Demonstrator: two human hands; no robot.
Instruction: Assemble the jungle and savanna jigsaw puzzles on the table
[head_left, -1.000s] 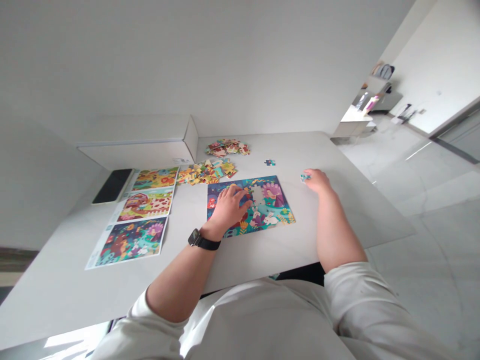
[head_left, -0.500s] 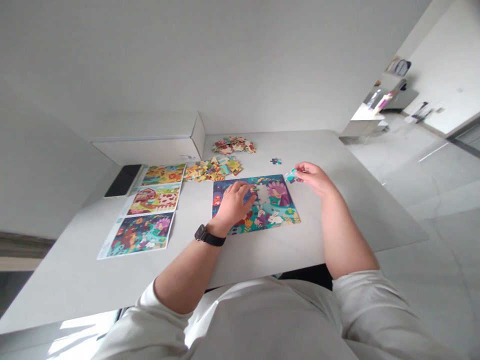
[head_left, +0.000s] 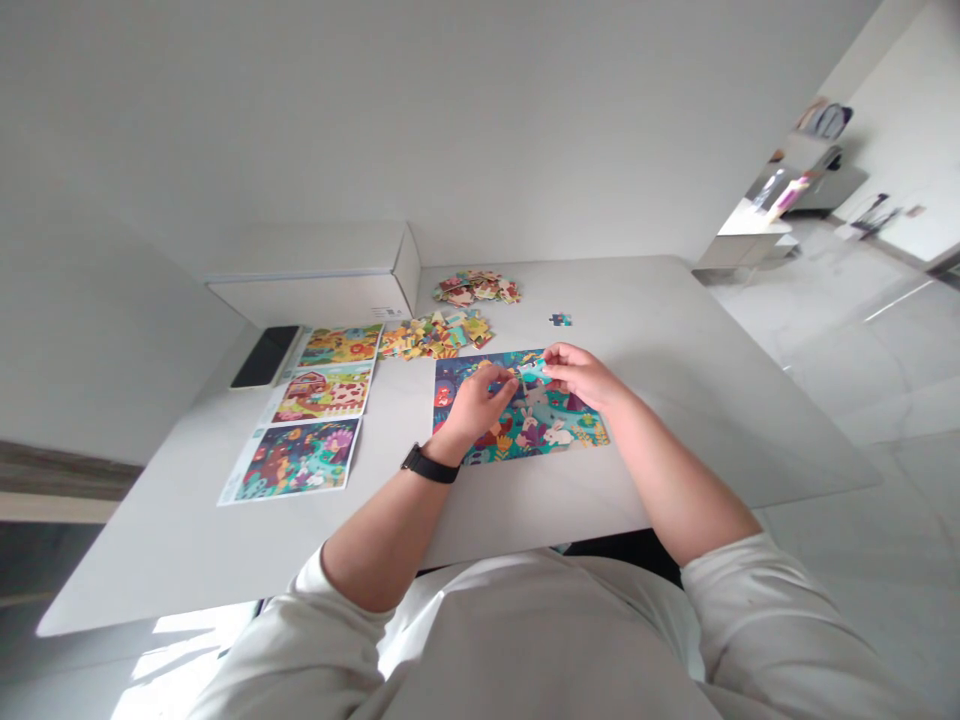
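A mostly assembled jigsaw puzzle (head_left: 551, 437) with white rabbits and dark blue woodland lies flat on the table in front of me. Over its far part, my right hand (head_left: 583, 376) pinches a turquoise puzzle piece (head_left: 533, 372) between thumb and fingers. My left hand (head_left: 484, 402), with a black watch (head_left: 431, 465) on its wrist, is over the puzzle's left-middle part. Its thumb and fingers are drawn together, and what they hold, if anything, I cannot make out. Both hands cover parts of the picture. One loose puzzle piece (head_left: 560, 319) lies beyond the puzzle.
Two heaps of loose pieces, a yellowish pile (head_left: 435, 335) and a reddish pile (head_left: 478, 287), lie behind the puzzle. At left are a sheet with three printed pictures (head_left: 296, 460), a dark phone (head_left: 266, 357) and a white box (head_left: 307, 295) against the wall.
My right hand has moved left with the turquoise piece, from beside the puzzle to over it. My left hand's fingers have drawn together from lying spread on the puzzle. The view has shifted slightly.
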